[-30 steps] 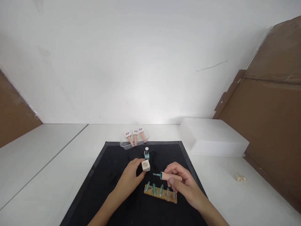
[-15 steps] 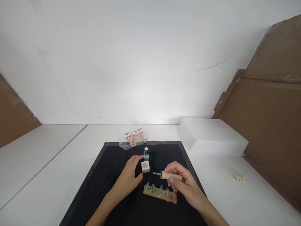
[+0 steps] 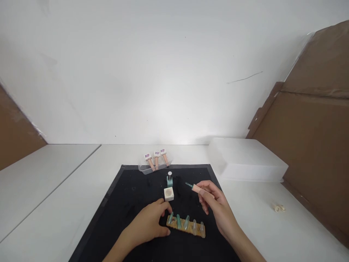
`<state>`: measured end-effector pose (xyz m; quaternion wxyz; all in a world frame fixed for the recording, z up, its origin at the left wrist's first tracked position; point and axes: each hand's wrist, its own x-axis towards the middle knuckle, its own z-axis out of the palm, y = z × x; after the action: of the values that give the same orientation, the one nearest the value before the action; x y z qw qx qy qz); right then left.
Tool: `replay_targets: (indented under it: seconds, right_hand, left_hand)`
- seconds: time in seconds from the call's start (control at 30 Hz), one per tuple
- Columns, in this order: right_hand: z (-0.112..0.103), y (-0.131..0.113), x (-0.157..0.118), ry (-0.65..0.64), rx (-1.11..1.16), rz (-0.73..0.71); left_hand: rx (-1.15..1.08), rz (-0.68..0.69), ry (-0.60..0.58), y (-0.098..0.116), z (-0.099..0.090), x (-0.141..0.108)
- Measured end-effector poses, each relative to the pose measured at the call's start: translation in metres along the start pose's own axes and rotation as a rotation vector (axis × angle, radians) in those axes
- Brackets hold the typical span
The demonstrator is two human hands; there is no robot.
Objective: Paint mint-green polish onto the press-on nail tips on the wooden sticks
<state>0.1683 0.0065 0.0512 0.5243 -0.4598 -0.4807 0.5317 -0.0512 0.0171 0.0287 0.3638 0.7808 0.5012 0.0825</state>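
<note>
In the head view my right hand [image 3: 214, 198] pinches the pink cap of a nail polish brush [image 3: 196, 188], its greenish bristles pointing up and left. My left hand [image 3: 149, 222] has thumb and fingers spread around the left end of a tan strip [image 3: 191, 230]; whether they touch it I cannot tell. Several false nails stand along this strip, the left ones green, such as the green nail [image 3: 179, 221], and the right ones clear. Behind the strip sits a whitish square bottle [image 3: 169, 194]. Just beyond it stands a teal polish bottle [image 3: 169, 181] with a silver cap.
A black mat [image 3: 131, 203] lies under the work on a white table. At its back edge, a clear tray [image 3: 147, 170] holds three pink-handled bottles [image 3: 156, 160]. A white box [image 3: 248, 160] stands at the back right, with small cream rings [image 3: 278, 207] in front. Cardboard [image 3: 308, 145] borders the right.
My left hand has left the whitish bottle and come nearer, to the strip's left end. My right hand has lifted the brush up and to the right, away from the bottle.
</note>
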Motion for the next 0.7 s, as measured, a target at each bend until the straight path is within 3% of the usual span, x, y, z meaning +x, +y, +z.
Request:
replay_targets:
  seconds: [0.17,0.37,0.6,0.7]
  right_hand:
    - [0.0,0.004,0.002,0.028,0.02,0.0]
    - [-0.003,0.009,0.007,0.117,0.019,0.046]
    - [-0.006,0.015,0.012,0.209,0.016,0.036]
    - [-0.007,0.014,0.013,0.175,0.047,0.07]
  left_hand:
    - [0.024,0.05,0.088,0.006,0.008,0.004]
    - [-0.355,0.063,-0.044,0.012,-0.001,0.001]
    - [-0.685,0.076,-0.062,0.007,-0.005,0.002]
    - [-0.85,0.121,-0.078,0.009,-0.007,0.001]
